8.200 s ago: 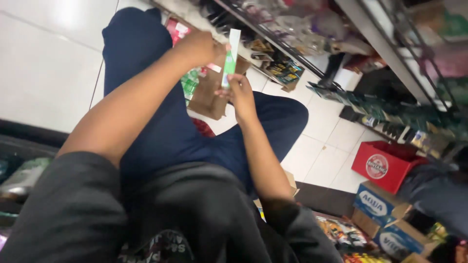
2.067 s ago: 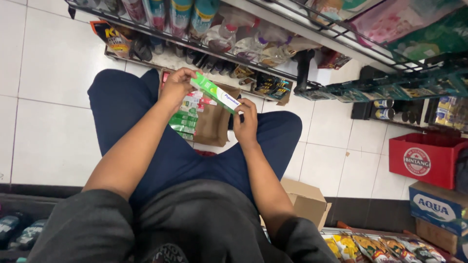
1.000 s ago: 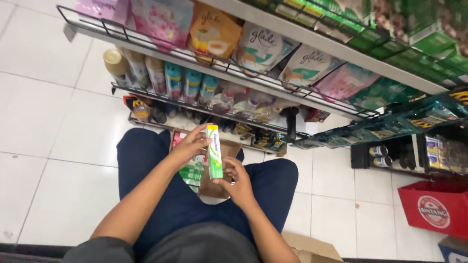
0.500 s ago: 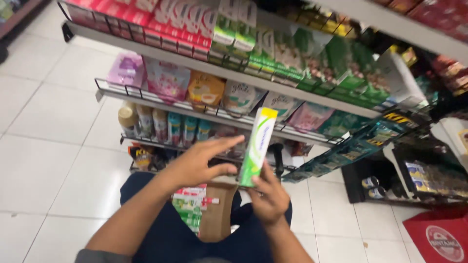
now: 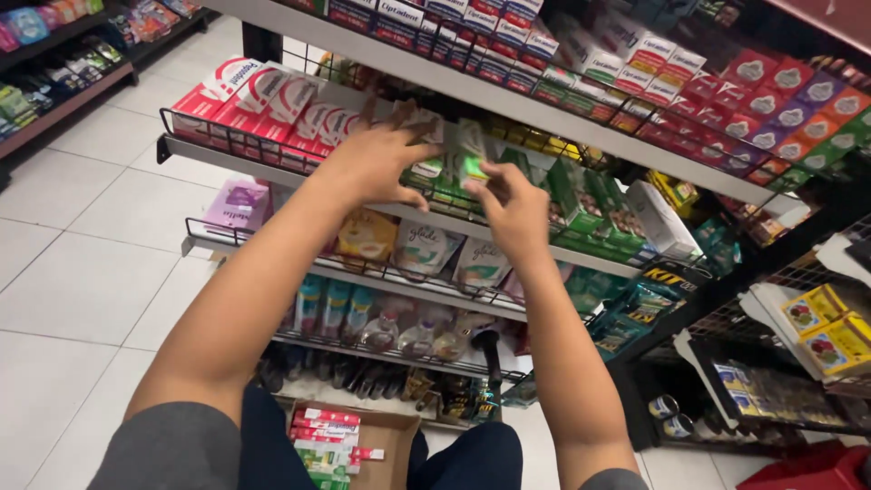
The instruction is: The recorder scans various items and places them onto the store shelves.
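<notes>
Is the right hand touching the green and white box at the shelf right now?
Touching. The head view shows the right hand with fingers wrapped on the green and white box.

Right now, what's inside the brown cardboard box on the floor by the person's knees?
The cardboard box is open on top. Inside lie stacked long cartons, red and white ones above green and white ones. Whatever sits beneath that stack cannot be seen, and the person's legs hide the box's near edge.

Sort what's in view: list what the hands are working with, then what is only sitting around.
In hand:
left hand
right hand
green and white carton between them
wire shelf with matching green cartons
open cardboard box of cartons on the floor

Just around:
red cartons
pouches
bottles
yellow boxes
</notes>
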